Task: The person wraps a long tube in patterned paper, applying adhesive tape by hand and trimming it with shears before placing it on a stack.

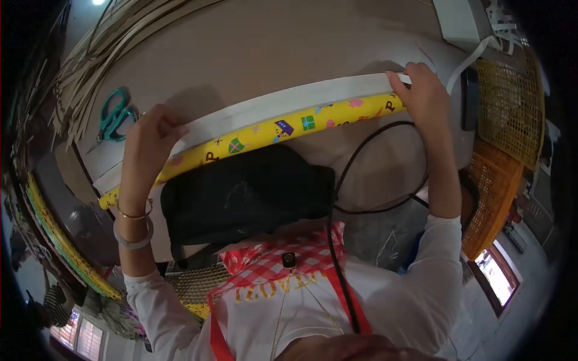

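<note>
A long roll of yellow wrapping paper point(257, 133) lies slantwise across the brown table, printed with colourful gifts and letters. Its white reverse side shows as a strip along the far edge. Near the left end, my left hand point(155, 135) has its fingers bent and pinched at the white strip. At the other end, my right hand point(422, 93) grips the paper's edge, thumb on the near side. Teal-handled scissors point(114, 117) rest just beyond my left hand. On the near side of the roll is a black cloth-like bundle point(250, 192).
Long tan strips point(114, 54) are heaped at the far left. A black cable point(355, 162) loops near my right forearm. A yellow plastic basket point(512, 108) and an orange crate point(490, 198) stand on the right. A white box point(460, 21) sits at the far right corner.
</note>
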`<state>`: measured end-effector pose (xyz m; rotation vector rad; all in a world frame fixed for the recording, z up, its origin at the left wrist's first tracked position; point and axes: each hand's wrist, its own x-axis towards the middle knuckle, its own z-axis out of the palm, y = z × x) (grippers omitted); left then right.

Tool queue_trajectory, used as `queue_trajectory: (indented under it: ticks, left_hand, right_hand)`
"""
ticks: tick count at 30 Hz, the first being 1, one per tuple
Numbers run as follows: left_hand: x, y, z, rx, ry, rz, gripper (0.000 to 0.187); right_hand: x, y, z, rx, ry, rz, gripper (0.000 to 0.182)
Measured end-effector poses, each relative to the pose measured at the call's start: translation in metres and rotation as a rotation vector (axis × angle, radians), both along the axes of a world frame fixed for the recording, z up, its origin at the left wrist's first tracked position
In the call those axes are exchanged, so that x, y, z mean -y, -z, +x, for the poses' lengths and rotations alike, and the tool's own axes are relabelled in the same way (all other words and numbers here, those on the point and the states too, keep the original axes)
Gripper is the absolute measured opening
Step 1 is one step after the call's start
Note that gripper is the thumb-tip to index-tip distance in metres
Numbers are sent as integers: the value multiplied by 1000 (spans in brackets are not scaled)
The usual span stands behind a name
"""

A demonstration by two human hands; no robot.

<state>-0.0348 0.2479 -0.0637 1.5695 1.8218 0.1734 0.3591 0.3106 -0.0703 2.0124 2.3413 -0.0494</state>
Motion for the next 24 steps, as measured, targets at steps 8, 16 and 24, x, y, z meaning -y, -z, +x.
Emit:
queue_trajectory:
  ticks: [8,16,24]
  left_hand:
    - [-12,8,-13,-341,783,603,44]
    - [-30,0,-8,-487,1208,578,47]
    - [-52,-6,86,-428,1225,582,25]
  right_hand:
    - [-4,-1,-3,107,61,-130,43]
    - [-3,13,4,112,-5,-15,39]
    - [-1,15,3,16,19,58,35]
